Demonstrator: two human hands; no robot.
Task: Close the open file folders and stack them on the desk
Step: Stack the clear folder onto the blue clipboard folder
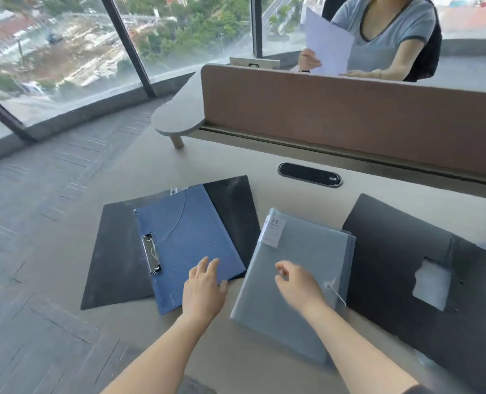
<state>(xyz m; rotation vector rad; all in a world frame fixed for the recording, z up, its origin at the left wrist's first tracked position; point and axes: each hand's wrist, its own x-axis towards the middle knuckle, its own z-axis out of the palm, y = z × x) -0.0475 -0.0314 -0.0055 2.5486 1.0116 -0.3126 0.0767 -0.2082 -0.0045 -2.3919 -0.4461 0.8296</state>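
A blue folder (187,237) with a metal clip lies on top of an open black folder (116,251) at the desk's left. My left hand (205,288) rests flat on the blue folder's near right corner, fingers straight. A translucent grey folder (301,251) with a white "20" label lies shut in the middle. Over it hovers my right hand (298,282), fingers loosely curled and holding nothing. Another black folder (401,251) lies open at the right, with a white patch on its inside.
A brown partition (350,115) runs along the desk's far side, with a black oval cable port (310,174) before it. Behind it a person holds white paper (327,44). The desk (207,163) ends at the left above grey flooring and a glass wall.
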